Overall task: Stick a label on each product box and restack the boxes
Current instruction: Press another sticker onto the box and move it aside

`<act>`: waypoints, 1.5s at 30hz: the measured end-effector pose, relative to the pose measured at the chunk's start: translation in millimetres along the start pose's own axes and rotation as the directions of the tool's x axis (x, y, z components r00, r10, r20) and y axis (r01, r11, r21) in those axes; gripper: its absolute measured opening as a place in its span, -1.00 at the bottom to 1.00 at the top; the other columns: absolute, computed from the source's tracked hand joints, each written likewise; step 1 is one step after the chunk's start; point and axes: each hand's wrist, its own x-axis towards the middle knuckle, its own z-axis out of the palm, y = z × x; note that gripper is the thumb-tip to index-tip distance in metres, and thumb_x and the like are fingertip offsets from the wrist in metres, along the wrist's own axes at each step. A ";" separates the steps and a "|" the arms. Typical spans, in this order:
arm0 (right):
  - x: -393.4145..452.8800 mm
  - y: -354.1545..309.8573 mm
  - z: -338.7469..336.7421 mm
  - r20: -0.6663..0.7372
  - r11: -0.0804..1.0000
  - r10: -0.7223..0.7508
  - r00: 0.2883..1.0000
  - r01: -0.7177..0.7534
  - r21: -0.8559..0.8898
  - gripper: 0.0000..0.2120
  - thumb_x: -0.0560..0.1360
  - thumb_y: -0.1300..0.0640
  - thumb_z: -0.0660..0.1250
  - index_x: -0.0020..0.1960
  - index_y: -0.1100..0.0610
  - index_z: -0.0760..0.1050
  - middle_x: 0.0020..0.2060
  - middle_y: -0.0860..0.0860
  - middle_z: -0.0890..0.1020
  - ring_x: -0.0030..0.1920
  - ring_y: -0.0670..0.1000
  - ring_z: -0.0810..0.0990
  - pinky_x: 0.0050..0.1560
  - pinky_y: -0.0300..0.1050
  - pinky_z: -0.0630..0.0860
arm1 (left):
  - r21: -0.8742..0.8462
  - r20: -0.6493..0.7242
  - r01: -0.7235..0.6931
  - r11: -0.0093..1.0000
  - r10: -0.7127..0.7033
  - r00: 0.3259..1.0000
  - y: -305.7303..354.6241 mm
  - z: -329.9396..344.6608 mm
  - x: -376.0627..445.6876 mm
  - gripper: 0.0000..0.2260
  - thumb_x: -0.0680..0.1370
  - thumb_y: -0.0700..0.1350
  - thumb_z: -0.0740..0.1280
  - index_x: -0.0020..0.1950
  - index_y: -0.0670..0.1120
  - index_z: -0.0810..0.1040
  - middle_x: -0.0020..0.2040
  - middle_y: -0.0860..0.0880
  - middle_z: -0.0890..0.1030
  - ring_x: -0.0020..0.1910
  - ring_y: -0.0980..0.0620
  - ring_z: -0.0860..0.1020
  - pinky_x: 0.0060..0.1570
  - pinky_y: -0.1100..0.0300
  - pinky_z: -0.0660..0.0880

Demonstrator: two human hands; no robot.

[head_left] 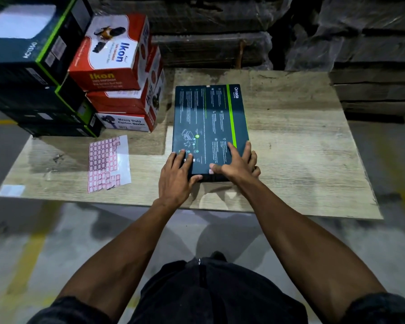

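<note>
Currently the left hand (175, 176) and right hand (237, 164) are lying flat with spread fingers on the near end of the dark box (211, 127) on the surface (302, 148), pressing a small label (211, 171), while stacked boxes (117, 73) at far left seemingly wait.

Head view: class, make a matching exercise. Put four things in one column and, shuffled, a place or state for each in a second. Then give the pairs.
Things:
1. label sheet
2. dark flat box
3. red Ikon box
4. left hand

Places:
A. top of the red stack
B. on the flat box's near left corner
C. flat on the board, left of the hands
D. under both hands

Pairs: 1-C, 2-D, 3-A, 4-B
</note>
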 end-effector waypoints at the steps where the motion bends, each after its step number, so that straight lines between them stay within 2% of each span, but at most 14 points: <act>1: -0.2 1.7 0.2 0.004 1.000 -0.008 1.000 0.008 -0.003 -0.09 0.35 -0.26 0.46 0.54 -0.28 0.01 0.54 -0.07 -0.36 0.55 0.09 -0.29 0.49 0.21 -0.13 | -0.001 0.004 -0.001 1.000 0.001 1.000 0.5 -0.4 -0.1 -0.38 0.53 0.21 0.30 0.49 -0.08 0.32 0.48 -0.11 0.32 0.47 -0.15 0.18 0.33 -0.05 0.29; 4: -1.3 -0.3 7.7 -0.079 0.999 -0.005 0.997 0.001 -0.049 -0.09 0.34 -0.25 0.47 0.54 -0.25 0.04 0.55 -0.06 -0.32 0.55 0.11 -0.25 0.47 0.22 -0.08 | -0.001 0.012 0.002 1.000 -0.002 1.000 0.6 -1.6 -0.6 -0.38 0.53 0.20 0.30 0.49 -0.08 0.32 0.49 -0.12 0.32 0.47 -0.16 0.19 0.34 -0.06 0.29; 7: -4.4 -5.8 16.9 -0.203 0.996 -0.006 0.979 -0.013 -0.094 -0.16 0.33 -0.22 0.48 0.50 -0.22 0.16 0.58 -0.06 -0.19 0.55 0.15 -0.18 0.45 0.23 -0.04 | 0.007 0.008 0.004 1.000 -0.004 1.000 1.3 -1.5 -1.0 -0.38 0.53 0.21 0.30 0.49 -0.08 0.32 0.48 -0.12 0.32 0.47 -0.17 0.21 0.33 -0.06 0.30; 9: -6.1 -7.4 18.9 -0.227 0.994 -0.012 0.974 -0.013 -0.107 -0.20 0.33 -0.21 0.47 0.48 -0.21 0.20 0.58 -0.05 -0.16 0.55 0.17 -0.16 0.44 0.24 -0.04 | 0.016 0.013 0.000 1.000 0.000 1.000 1.4 -2.3 -1.4 -0.38 0.53 0.21 0.29 0.50 -0.08 0.31 0.48 -0.12 0.32 0.47 -0.17 0.21 0.33 -0.06 0.30; 13: -7.6 1.5 10.1 -0.114 0.992 -0.072 0.991 0.060 -0.109 -0.20 0.40 -0.27 0.41 0.53 -0.21 0.11 0.57 -0.02 -0.27 0.55 0.17 -0.25 0.46 0.25 -0.10 | 0.005 0.003 -0.006 1.000 0.006 1.000 0.8 -3.9 -2.0 -0.38 0.53 0.20 0.31 0.48 -0.09 0.34 0.48 -0.13 0.34 0.47 -0.17 0.22 0.34 -0.05 0.29; 17: -10.8 14.3 0.0 0.010 0.970 -0.160 0.987 0.159 -0.186 -0.12 0.43 -0.34 0.35 0.58 -0.16 -0.02 0.55 0.05 -0.35 0.54 0.21 -0.32 0.47 0.26 -0.13 | 0.005 0.020 0.001 1.000 -0.001 1.000 2.1 -5.6 -1.8 -0.38 0.53 0.21 0.30 0.50 -0.07 0.32 0.49 -0.11 0.32 0.48 -0.15 0.19 0.37 -0.02 0.25; 22: -12.8 12.8 6.1 -0.019 0.933 -0.185 0.982 0.170 -0.318 -0.04 0.39 -0.40 0.34 0.59 -0.11 -0.07 0.55 0.12 -0.32 0.54 0.29 -0.28 0.47 0.27 -0.07 | 0.036 0.087 -0.023 0.999 0.020 0.996 -3.4 -8.4 1.5 -0.35 0.54 0.20 0.28 0.55 -0.02 0.19 0.55 -0.06 0.20 0.51 -0.10 0.10 0.41 0.03 0.18; 29: -12.8 14.2 21.5 -0.185 0.894 -0.236 0.954 0.138 -0.426 -0.14 0.43 -0.42 0.25 0.57 -0.08 0.04 0.58 0.15 -0.15 0.53 0.34 -0.11 0.43 0.27 0.06 | 0.075 0.118 -0.067 0.995 0.058 0.991 -8.3 -10.2 5.5 -0.35 0.55 0.17 0.29 0.56 -0.02 0.17 0.55 -0.08 0.19 0.50 -0.11 0.11 0.45 0.06 0.12; 35: -11.0 14.6 15.1 -0.094 0.880 -0.226 0.970 0.162 -0.447 -0.07 0.42 -0.44 0.23 0.59 -0.06 -0.08 0.56 0.18 -0.24 0.53 0.35 -0.20 0.45 0.27 0.00 | 0.048 0.104 -0.069 0.996 0.064 0.993 -7.4 -12.2 5.3 -0.36 0.55 0.14 0.31 0.55 -0.04 0.20 0.54 -0.10 0.21 0.50 -0.13 0.12 0.43 0.04 0.12; 41: -13.3 13.8 21.2 -0.186 0.887 -0.231 0.955 0.128 -0.443 -0.14 0.43 -0.42 0.26 0.57 -0.10 0.03 0.58 0.15 -0.16 0.53 0.32 -0.12 0.42 0.26 0.07 | 0.060 0.127 -0.079 0.995 0.070 0.989 -10.5 -12.3 6.6 -0.35 0.55 0.18 0.29 0.55 -0.02 0.18 0.54 -0.07 0.19 0.50 -0.11 0.10 0.43 0.04 0.15; 45: -12.4 11.7 12.4 -0.109 0.912 -0.194 0.975 0.139 -0.385 -0.09 0.39 -0.41 0.32 0.57 -0.12 0.00 0.57 0.13 -0.22 0.53 0.32 -0.17 0.45 0.26 0.01 | 0.054 0.124 -0.090 0.994 0.083 0.989 -10.8 -14.1 6.8 -0.35 0.54 0.24 0.27 0.54 -0.02 0.21 0.53 -0.07 0.22 0.48 -0.11 0.12 0.39 0.00 0.22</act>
